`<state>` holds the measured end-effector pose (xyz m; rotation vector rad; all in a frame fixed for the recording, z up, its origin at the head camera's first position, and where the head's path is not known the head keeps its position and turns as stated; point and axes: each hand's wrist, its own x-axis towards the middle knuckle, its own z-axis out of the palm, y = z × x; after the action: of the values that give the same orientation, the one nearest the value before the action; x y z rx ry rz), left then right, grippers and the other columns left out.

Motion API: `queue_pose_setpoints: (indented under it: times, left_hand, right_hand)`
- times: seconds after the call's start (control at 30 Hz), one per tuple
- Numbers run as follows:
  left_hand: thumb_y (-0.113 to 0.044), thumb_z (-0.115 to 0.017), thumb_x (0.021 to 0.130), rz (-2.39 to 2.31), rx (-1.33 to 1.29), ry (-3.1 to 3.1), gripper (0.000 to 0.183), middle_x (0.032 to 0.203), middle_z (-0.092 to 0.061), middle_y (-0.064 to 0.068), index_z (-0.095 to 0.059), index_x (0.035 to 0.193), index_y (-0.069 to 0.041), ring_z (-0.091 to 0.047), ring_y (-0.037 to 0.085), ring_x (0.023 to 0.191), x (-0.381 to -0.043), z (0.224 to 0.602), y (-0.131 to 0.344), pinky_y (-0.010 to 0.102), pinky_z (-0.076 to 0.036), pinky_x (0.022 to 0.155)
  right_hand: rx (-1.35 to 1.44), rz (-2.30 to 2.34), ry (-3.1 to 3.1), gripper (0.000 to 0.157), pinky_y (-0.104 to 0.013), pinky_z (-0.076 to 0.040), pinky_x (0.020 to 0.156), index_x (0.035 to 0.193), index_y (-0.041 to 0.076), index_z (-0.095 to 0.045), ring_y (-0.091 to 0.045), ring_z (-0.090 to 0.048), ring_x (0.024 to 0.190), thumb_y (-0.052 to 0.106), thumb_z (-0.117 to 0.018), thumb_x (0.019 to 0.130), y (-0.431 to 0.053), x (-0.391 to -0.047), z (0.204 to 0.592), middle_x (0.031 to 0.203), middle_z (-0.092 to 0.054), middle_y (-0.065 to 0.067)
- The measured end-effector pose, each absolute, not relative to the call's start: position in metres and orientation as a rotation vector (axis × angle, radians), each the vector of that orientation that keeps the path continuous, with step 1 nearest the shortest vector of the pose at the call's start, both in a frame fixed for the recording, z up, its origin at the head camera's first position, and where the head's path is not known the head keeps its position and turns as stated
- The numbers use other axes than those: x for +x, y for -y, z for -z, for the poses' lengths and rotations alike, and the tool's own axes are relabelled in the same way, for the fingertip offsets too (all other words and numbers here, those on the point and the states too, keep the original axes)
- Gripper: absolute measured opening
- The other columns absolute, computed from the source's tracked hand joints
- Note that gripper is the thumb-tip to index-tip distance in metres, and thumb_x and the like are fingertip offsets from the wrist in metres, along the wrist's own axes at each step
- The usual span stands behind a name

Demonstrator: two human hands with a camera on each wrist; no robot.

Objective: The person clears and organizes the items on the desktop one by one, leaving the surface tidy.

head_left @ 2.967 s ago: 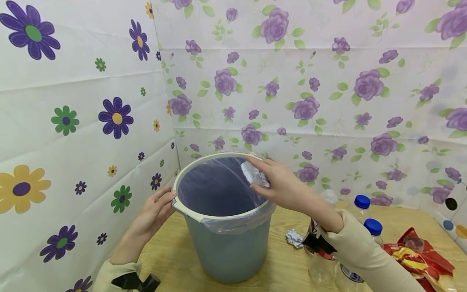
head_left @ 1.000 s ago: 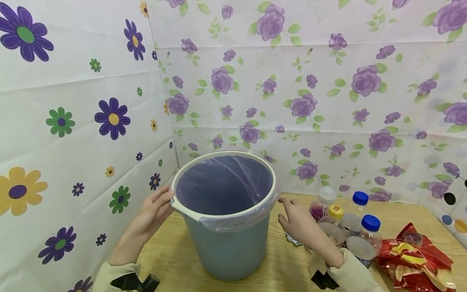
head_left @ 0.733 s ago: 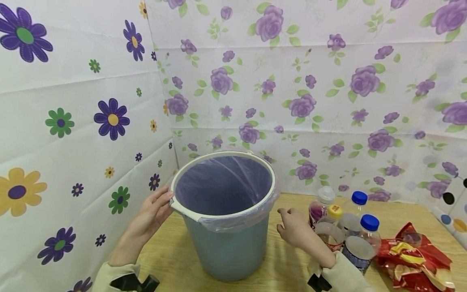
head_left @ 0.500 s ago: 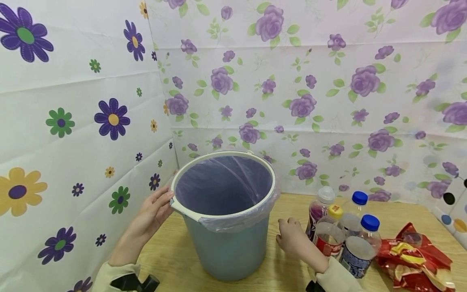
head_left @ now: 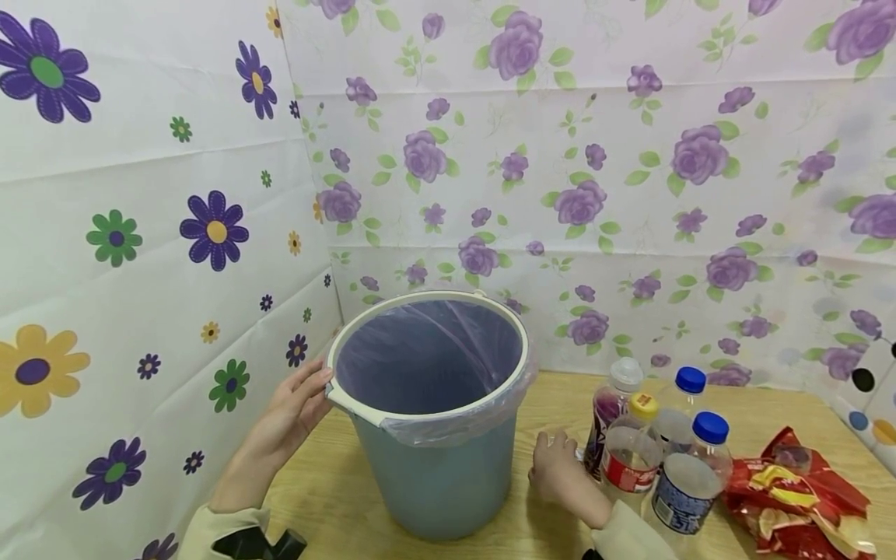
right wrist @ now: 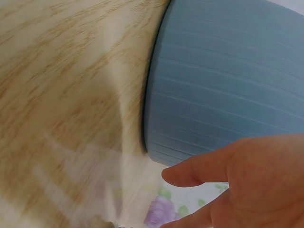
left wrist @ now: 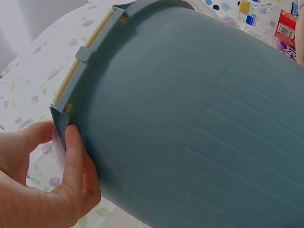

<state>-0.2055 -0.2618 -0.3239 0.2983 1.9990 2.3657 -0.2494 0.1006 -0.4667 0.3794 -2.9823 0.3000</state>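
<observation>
A blue-grey trash bin [head_left: 434, 486] with a cream rim stands upright on the wooden table, lined with a thin plastic bag [head_left: 455, 428]. My left hand [head_left: 287, 424] holds its left rim; in the left wrist view, thumb [left wrist: 38, 134] and fingers [left wrist: 74, 159] pinch either side of the edge. Low beside the bin's right side, my right hand [head_left: 560, 470] is over a crumpled paper ball [head_left: 579, 453], mostly hidden under it. The right wrist view shows that thumb [right wrist: 197, 170] apart from the fingers, with nothing between them.
Right of my right hand stand several plastic bottles, among them a purple-labelled one [head_left: 602, 424], a yellow-capped one [head_left: 630, 459] and a blue-capped one [head_left: 686, 486]. A red snack bag [head_left: 798, 498] lies farther right. Flowered sheets [head_left: 420, 101] hang behind and at left.
My right hand, holding crumpled paper over the bin three seconds ago, has let it go, come out and moved down to the table by the other paper ball. My left hand stays on the rim.
</observation>
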Motion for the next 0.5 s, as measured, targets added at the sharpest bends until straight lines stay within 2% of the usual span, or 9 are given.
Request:
queue_pose_setpoints:
  times: [0.23, 0.37, 0.5]
  left_hand:
    - [-0.017, -0.047, 0.101, -2.382, 0.303, -1.984, 0.035, 0.115, -0.062, -0.007, -0.039, 0.133, -0.006, -0.062, 0.002, 0.103, -0.2054, 0.3252, 0.2619, 0.016, -0.053, 0.091]
    - [-0.017, -0.047, 0.101, -2.381, 0.292, -1.984, 0.039, 0.115, -0.062, -0.007, -0.036, 0.136, -0.004, -0.062, 0.002, 0.103, -0.2055, 0.3254, 0.2621, 0.016, -0.053, 0.092]
    - [-0.017, -0.047, 0.101, -2.380, 0.279, -1.989, 0.048, 0.115, -0.062, -0.007, -0.029, 0.141, 0.002, -0.062, 0.002, 0.103, -0.2057, 0.3255, 0.2623, 0.016, -0.053, 0.092]
  right_hand:
    - [0.292, -0.324, 3.015, 0.043, -0.060, -0.043, 0.086, 0.092, -0.017, -0.047, -0.050, -0.049, 0.092, 0.016, -0.071, 0.077, -0.0985, -0.2478, 0.4696, 0.093, -0.049, -0.039]
    - [0.270, -0.415, 3.075, 0.041, -0.062, -0.048, 0.085, 0.098, -0.015, -0.049, -0.054, -0.048, 0.101, 0.014, -0.071, 0.079, -0.1005, -0.2482, 0.4685, 0.101, -0.049, -0.040]
    - [0.303, -0.460, 3.113, 0.036, -0.065, -0.051, 0.078, 0.098, -0.009, -0.055, -0.051, -0.048, 0.106, 0.010, -0.073, 0.074, -0.1023, -0.2471, 0.4641, 0.105, -0.050, -0.036]
